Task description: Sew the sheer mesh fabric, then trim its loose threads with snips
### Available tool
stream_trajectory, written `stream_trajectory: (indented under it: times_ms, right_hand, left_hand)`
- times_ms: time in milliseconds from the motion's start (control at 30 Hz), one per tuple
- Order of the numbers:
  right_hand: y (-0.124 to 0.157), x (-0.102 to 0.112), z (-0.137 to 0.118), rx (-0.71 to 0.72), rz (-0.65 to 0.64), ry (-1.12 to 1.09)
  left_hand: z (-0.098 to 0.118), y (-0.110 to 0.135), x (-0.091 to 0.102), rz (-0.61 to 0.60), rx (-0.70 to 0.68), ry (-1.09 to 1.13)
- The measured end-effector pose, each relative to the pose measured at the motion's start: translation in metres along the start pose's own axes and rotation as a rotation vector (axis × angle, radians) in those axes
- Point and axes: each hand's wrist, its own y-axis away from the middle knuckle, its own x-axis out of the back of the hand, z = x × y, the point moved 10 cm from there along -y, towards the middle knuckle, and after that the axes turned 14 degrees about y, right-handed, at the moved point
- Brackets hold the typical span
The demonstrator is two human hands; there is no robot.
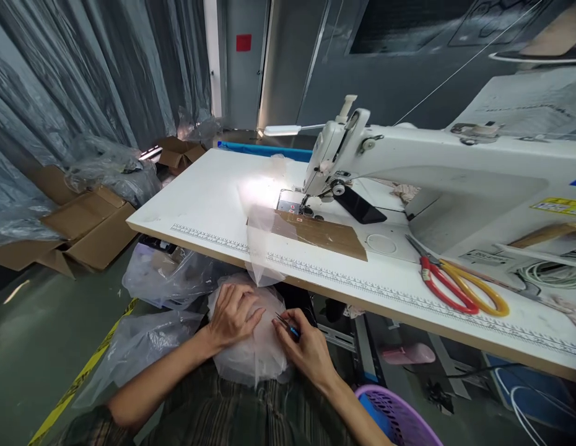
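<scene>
A bundle of sheer white fabric (257,347) lies in my lap below the table edge. My left hand (232,313) rests on top of it, fingers bent and pressing down on the cloth. My right hand (306,350) is closed round a small blue-handled thread snip (288,327), its tip touching the fabric beside my left fingers. Another sheer piece (262,238) hangs over the front edge of the white sewing table (209,192), lying partly on a brown cardboard template (325,234) under the needle of the white sewing machine (409,161).
Red and yellow-handled scissors (455,285) lie on the table at the right. A purple plastic basket (399,421) stands by my right forearm. Clear plastic bags (162,279) sit under the table at the left, open cardboard boxes (83,229) beyond them, grey curtains behind.
</scene>
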Motion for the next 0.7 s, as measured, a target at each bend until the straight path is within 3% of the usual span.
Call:
stream_trajectory:
  times_ms: [67, 133, 233, 333, 400, 433, 600, 700]
  right_hand:
    - [-0.006, 0.019, -0.004, -0.003, 0.120, -0.095]
    - [-0.011, 0.037, -0.007, -0.012, 0.230, -0.200]
    - [-0.018, 0.047, -0.008, -0.025, 0.275, -0.303]
    - [-0.025, 0.043, -0.006, -0.018, 0.279, -0.346]
    - [-0.030, 0.033, -0.001, -0.051, 0.261, -0.395]
    - [-0.033, 0.027, 0.000, -0.073, 0.238, -0.432]
    - [-0.050, 0.004, -0.021, -0.103, 0.088, -0.587]
    - [-0.059, 0.000, -0.037, -0.164, 0.047, -0.718]
  left_hand:
    - [0.016, -0.023, 0.024, 0.131, -0.091, 0.040]
    - [0.027, -0.055, 0.034, 0.164, -0.131, 0.103]
    - [0.017, -0.102, 0.016, 0.025, 0.019, 0.182]
    - [-0.011, -0.116, -0.011, -0.127, 0.255, 0.184]
    - [-0.026, -0.108, -0.012, -0.098, 0.365, 0.321]
    - [-0.033, -0.100, -0.007, -0.026, 0.423, 0.451]
    - [-0.069, -0.029, 0.030, 0.563, 0.773, 1.083]
    - [-0.073, 0.004, 0.029, 0.671, 0.893, 1.169]
